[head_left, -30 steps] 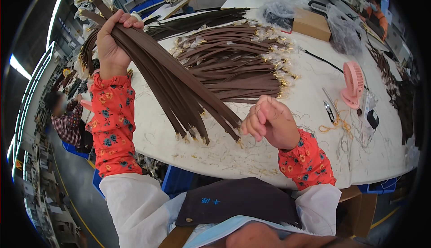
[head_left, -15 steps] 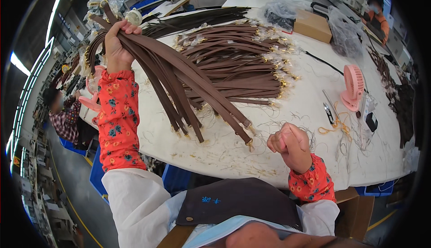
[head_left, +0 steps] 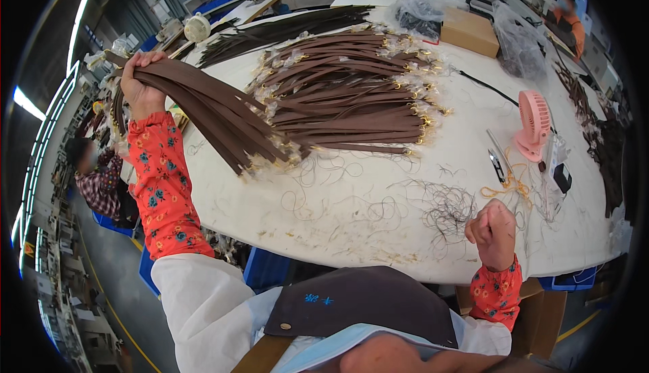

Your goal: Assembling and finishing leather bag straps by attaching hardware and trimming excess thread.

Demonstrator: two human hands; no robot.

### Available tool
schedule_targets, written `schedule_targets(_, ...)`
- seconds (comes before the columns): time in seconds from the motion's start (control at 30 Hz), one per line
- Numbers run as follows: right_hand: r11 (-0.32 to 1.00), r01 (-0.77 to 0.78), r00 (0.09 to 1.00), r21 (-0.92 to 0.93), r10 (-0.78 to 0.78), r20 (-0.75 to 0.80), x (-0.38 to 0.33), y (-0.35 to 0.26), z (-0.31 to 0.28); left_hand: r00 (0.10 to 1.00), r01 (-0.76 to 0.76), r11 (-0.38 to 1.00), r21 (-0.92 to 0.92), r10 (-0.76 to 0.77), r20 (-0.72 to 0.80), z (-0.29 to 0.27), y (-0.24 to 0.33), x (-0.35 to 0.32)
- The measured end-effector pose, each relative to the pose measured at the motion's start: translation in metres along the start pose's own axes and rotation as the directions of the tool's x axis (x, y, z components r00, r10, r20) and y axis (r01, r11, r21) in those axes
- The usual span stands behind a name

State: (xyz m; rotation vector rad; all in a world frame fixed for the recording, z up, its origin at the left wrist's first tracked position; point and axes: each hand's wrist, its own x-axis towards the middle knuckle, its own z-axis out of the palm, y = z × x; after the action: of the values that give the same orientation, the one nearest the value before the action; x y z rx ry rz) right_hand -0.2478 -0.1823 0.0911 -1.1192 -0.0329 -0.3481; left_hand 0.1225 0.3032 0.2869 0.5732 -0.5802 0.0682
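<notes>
My left hand (head_left: 143, 88) is raised at the table's left side, fingers wrapped round a bundle of brown straps (head_left: 209, 106). The straps slope down to the right, and their free ends with gold-coloured metal fittings and clear plastic hang close to a wide pile of similar brown straps (head_left: 351, 99). Near the front right edge, my right hand (head_left: 495, 234) is closed, fingertips pressed together; whatever they pinch, if anything, is too small to see. Just left of it lies a tangle of loose dark threads (head_left: 443, 209).
Thread snips (head_left: 497, 165), a yellow cord (head_left: 508, 187) and a pink fan (head_left: 534, 124) stand right on the white table (head_left: 351, 238). Black straps (head_left: 291, 32), a cardboard box (head_left: 468, 34) and a plastic bag (head_left: 517, 45) lie farther back. Co-workers sit left (head_left: 101, 180) and far right (head_left: 571, 25).
My left hand has moved left and slightly down with the straps, whose ends have swung left away from the table's middle. My right hand has moved right, and the thread tangle is now uncovered.
</notes>
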Motion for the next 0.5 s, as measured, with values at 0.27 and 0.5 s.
schedule_targets(0.27, 0.065, 0.577, 0.784, -0.814, 0.237, 0.574, 0.049, 0.02, 0.009, 0.996, 0.088, 0.992, -0.088, -0.085, 0.035, 0.069, -0.016, -0.009)
schedule_targets(0.5, 0.259, 0.009, 0.741, -0.966, 0.647, 0.18, 0.083, 0.006, 0.069, 0.961, 0.165, 0.985, -0.054, -0.148, 0.234, 0.116, -0.007, -0.025)
